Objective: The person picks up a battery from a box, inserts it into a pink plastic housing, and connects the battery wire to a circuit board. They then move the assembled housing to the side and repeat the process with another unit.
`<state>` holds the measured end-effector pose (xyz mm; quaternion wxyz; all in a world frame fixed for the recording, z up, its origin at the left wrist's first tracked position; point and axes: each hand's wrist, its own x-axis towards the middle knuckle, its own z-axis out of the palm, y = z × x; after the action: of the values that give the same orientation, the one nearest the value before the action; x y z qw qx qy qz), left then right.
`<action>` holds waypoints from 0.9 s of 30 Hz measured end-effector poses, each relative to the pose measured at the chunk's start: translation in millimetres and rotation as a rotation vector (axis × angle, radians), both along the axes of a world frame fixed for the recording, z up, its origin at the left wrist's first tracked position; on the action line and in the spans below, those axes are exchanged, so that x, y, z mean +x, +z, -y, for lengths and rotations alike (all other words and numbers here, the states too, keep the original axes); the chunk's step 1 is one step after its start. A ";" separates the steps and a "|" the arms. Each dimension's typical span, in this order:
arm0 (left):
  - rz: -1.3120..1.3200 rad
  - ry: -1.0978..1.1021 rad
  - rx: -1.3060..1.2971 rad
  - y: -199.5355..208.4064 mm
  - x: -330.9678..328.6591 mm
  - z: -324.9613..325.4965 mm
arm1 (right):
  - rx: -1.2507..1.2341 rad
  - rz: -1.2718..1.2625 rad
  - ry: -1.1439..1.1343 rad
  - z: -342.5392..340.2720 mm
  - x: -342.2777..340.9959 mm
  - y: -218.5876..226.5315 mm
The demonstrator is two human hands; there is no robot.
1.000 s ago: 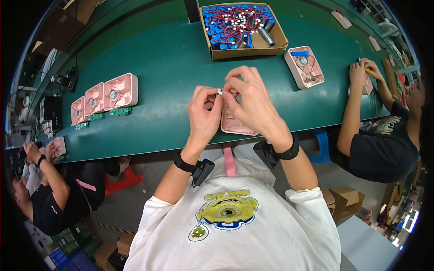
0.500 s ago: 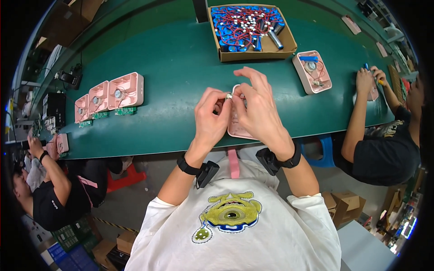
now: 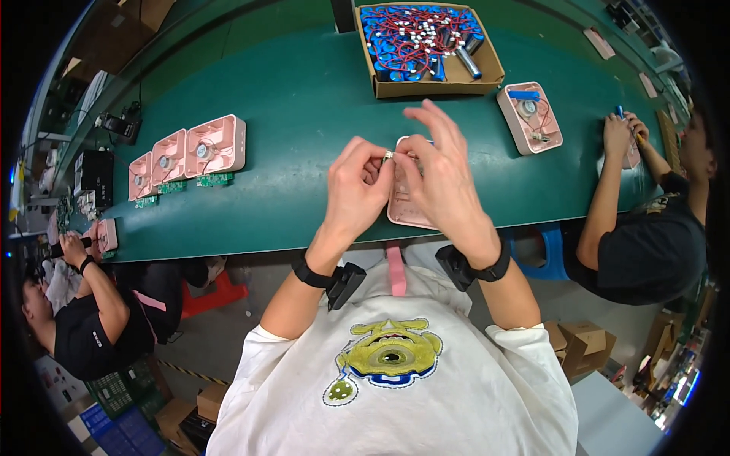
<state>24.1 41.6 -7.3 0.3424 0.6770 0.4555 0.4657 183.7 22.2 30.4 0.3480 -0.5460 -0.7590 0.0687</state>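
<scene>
Part: a tiny pale piece point(image 3: 388, 155), pinched above a pink casing point(image 3: 407, 205) at the surface's point(image 3: 304, 114) near edge.
Left hand point(image 3: 353, 190): thumb and forefinger closed on the part.
Right hand point(image 3: 441, 171): fingertips meeting it, other fingers splayed.
Behind: box point(image 3: 430, 80) of red-wired blue pieces.

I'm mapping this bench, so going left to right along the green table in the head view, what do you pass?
Row of three pink housings → left hand → right hand over a pink housing → open pink housing with wires → a co-worker's hands.
</scene>
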 end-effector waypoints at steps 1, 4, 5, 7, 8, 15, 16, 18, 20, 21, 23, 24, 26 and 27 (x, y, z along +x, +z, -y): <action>0.014 0.004 -0.041 2.5 -2.0 -0.5 | -0.002 0.002 -0.005 5.2 4.3 3.4; -0.011 -0.037 -0.342 20.4 -16.9 -1.0 | -0.157 0.024 -0.161 36.5 19.1 21.2; -0.026 -0.069 -0.490 28.9 -14.4 -1.8 | -0.246 0.109 -0.144 51.7 25.9 13.8; -0.044 -0.104 -0.576 42.8 -7.8 2.7 | -0.322 0.102 -0.166 77.1 11.1 7.7; -0.091 -0.137 -0.541 45.2 -5.1 5.7 | -0.398 0.093 -0.180 82.2 2.6 5.4; -0.271 -0.309 -0.349 37.3 -3.5 40.7 | -0.308 0.092 -0.343 74.9 -16.1 -16.7; -0.273 -0.322 -0.337 36.1 -3.9 44.6 | -0.283 0.101 -0.336 72.8 -15.3 -18.8; -0.168 -0.275 -0.334 32.4 -2.9 49.5 | -0.192 0.079 -0.337 66.5 -6.7 -22.9; -0.052 -0.207 -0.404 37.9 -2.2 52.1 | -0.157 0.095 -0.357 54.8 19.1 -18.6; -0.047 -0.212 -0.397 37.0 -5.5 51.9 | -0.136 0.108 -0.364 49.5 33.9 -15.7; 0.017 -0.150 -0.375 30.5 -16.4 46.0 | -0.089 0.176 -0.425 34.3 67.8 -23.0; -0.023 -0.136 -0.358 28.2 -22.0 44.0 | -0.080 0.197 -0.435 28.8 82.9 -24.8; -0.051 -0.105 -0.339 24.3 -37.7 41.7 | -0.039 0.232 -0.426 16.5 103.9 -29.4; -0.085 -0.077 -0.325 22.5 -45.6 40.8 | -0.011 0.253 -0.425 9.0 110.1 -31.1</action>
<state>-21.5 0.8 15.2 0.4455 0.6488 0.5126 0.3432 293.8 13.2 -0.6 0.2538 -0.6995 -0.6643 -0.0706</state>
